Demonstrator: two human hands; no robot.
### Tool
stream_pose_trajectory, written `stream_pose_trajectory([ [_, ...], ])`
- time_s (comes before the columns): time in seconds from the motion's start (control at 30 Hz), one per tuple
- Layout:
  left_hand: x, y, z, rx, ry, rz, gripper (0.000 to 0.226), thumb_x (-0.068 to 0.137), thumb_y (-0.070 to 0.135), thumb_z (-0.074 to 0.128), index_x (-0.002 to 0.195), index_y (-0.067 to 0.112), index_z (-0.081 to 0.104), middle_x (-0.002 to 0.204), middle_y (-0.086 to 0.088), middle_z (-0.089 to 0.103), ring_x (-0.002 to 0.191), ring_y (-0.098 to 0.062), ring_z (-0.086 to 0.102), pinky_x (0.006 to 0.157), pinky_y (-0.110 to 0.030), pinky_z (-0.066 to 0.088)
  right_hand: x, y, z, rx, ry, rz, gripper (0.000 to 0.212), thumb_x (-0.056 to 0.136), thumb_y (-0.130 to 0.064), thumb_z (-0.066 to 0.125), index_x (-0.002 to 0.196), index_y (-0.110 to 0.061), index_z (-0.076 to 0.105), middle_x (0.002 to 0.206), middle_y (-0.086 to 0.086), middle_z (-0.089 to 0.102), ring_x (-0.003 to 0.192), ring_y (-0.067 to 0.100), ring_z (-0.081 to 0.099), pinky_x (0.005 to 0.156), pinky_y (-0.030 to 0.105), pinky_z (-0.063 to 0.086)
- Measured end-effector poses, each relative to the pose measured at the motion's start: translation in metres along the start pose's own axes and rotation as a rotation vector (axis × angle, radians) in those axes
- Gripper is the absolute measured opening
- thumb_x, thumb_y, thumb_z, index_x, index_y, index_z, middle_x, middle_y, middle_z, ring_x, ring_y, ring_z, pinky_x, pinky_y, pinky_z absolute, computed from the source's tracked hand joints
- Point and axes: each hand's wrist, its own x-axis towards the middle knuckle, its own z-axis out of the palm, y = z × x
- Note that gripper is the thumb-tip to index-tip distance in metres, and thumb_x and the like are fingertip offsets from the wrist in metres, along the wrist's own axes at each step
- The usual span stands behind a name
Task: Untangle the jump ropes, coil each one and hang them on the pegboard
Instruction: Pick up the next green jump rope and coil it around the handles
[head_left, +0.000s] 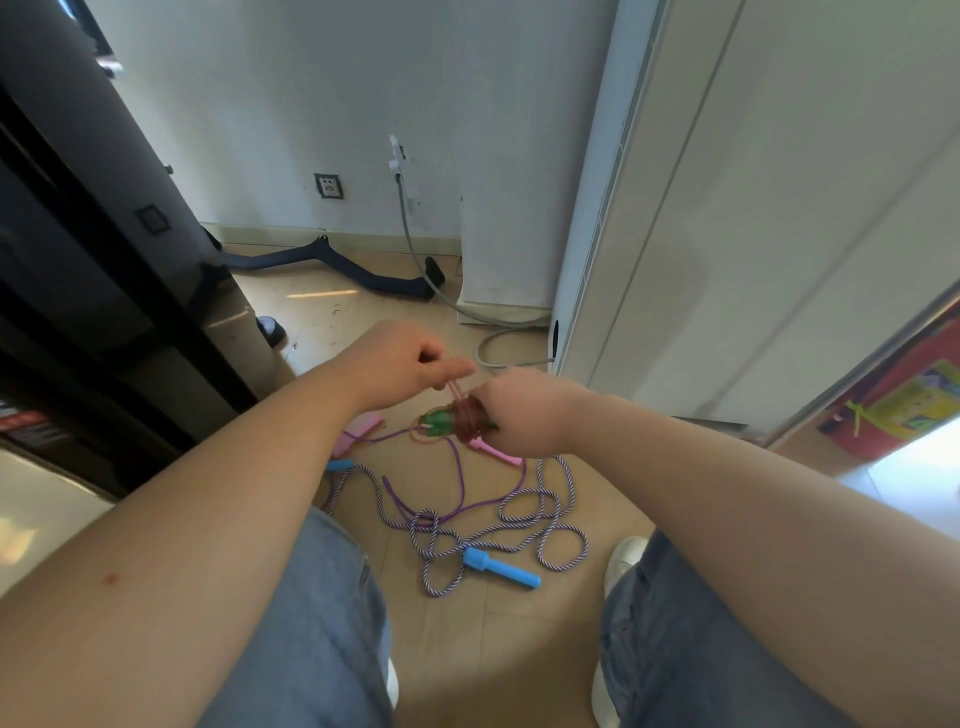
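Observation:
My right hand (524, 415) grips a green-handled jump rope (441, 422) with its reddish-brown cord wound round the handles. My left hand (410, 366) pinches a strand of that cord just above the bundle. On the floor below lie a purple-and-white braided rope (540, 512) with blue handles (501, 567), knotted in loose loops, and a plain purple rope (460, 483) with pink handles (358, 434). The two floor ropes cross each other. No pegboard is in view.
A dark machine frame (104, 260) fills the left side. A white cabinet (727, 208) stands to the right. A grey cable (431, 280) runs from the wall across the floor. My knees and white shoes (623, 558) flank the ropes.

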Motion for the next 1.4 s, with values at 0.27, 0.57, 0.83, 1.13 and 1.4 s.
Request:
stream_pose_trajectory([
  [0.27, -0.001, 0.005, 0.0, -0.645, 0.038, -0.177, 0.022, 0.102, 0.027, 0.051, 0.087, 0.019, 0.066, 0.067, -0.002, 0.049, 0.056, -0.012, 0.04, 0.051, -0.025, 0.039, -0.003, 0.0, -0.017, 0.501, 0.254, 0.106, 0.013, 0.088, -0.017, 0.058, 0.078, -0.008, 0.06, 0.066, 0.009, 0.062, 0.056, 0.02, 0.052, 0.046, 0.02, 0.033],
  [0.57, 0.003, 0.022, 0.007, -1.052, 0.053, -0.3, 0.02, 0.103, 0.011, 0.048, 0.108, 0.013, 0.067, 0.074, 0.0, 0.059, 0.058, -0.006, 0.047, 0.054, -0.019, 0.05, 0.01, 0.009, -0.015, 0.631, 0.384, 0.418, 0.022, 0.089, -0.018, 0.045, 0.09, -0.013, 0.066, 0.069, 0.005, 0.065, 0.047, 0.023, 0.067, 0.046, 0.026, 0.05],
  [0.83, 0.001, 0.028, 0.01, -1.124, 0.022, -0.354, 0.016, 0.098, 0.016, 0.06, 0.105, 0.003, 0.068, 0.086, -0.007, 0.066, 0.072, -0.011, 0.06, 0.075, -0.027, 0.061, 0.006, 0.015, -0.002, 0.133, 0.377, 0.48, 0.008, 0.091, -0.012, 0.051, 0.091, -0.013, 0.043, 0.075, 0.003, 0.046, 0.072, 0.031, 0.051, 0.058, 0.033, 0.036],
  [1.13, 0.003, 0.017, 0.01, -1.099, 0.199, -0.434, 0.019, 0.092, 0.016, 0.068, 0.11, 0.009, 0.068, 0.09, -0.008, 0.065, 0.075, -0.011, 0.06, 0.064, -0.022, 0.058, 0.008, 0.01, 0.01, 0.092, 0.301, 0.233, 0.076, 0.089, -0.056, 0.06, 0.144, -0.012, 0.032, 0.129, 0.009, 0.056, 0.112, 0.03, 0.056, 0.083, 0.042, 0.052],
  [1.4, 0.006, 0.018, 0.01, -0.778, 0.215, -0.233, 0.027, 0.092, 0.01, 0.065, 0.118, 0.017, 0.069, 0.102, 0.003, 0.071, 0.088, -0.01, 0.069, 0.073, -0.02, 0.059, 0.006, 0.016, -0.018, 0.597, 0.478, 0.181, 0.065, 0.093, -0.054, 0.058, 0.149, -0.025, 0.045, 0.152, -0.004, 0.047, 0.141, 0.013, 0.04, 0.116, 0.024, 0.025],
])
